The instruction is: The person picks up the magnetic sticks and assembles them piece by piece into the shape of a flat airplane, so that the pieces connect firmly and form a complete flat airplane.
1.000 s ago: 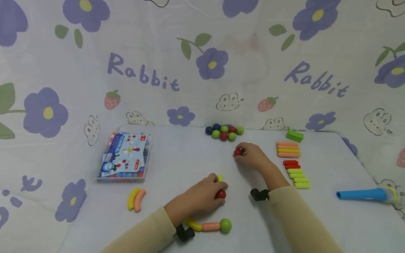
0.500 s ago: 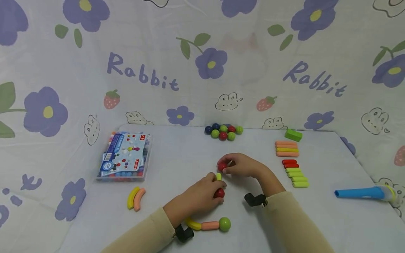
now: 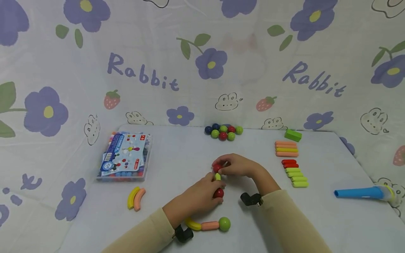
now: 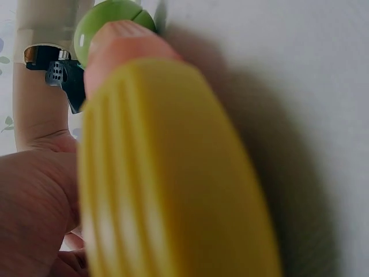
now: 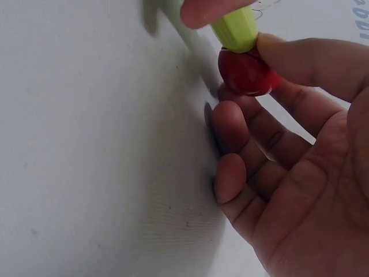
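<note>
Around a short yellow-green rod [image 3: 218, 176] and the red ball [image 3: 218, 193] at its near end, my left hand [image 3: 200, 193] curls its fingers. My right hand [image 3: 240, 165] pinches another red ball [image 3: 217, 168] between thumb and fingers. In the right wrist view this red ball [image 5: 248, 72] touches the end of the ribbed rod [image 5: 237, 30]. Below my left wrist lies a joined chain: a curved yellow piece [image 3: 193, 224], a pink rod [image 3: 210, 225] and a green ball [image 3: 224, 224]. The curved yellow piece [image 4: 173, 173] fills much of the left wrist view.
Blue, green and red balls [image 3: 223, 135] cluster at the back. A clear box [image 3: 146, 172] with a printed card stands left, behind two curved pieces [image 3: 136, 199]. Rods [image 3: 286, 149] lie in rows at the right, near a green block [image 3: 293, 135] and a blue tapered object [image 3: 359, 192].
My right hand has moved left and toward me, bringing its red ball to the far end of the yellow-green rod. My left hand has stayed nearly still with its grip.
</note>
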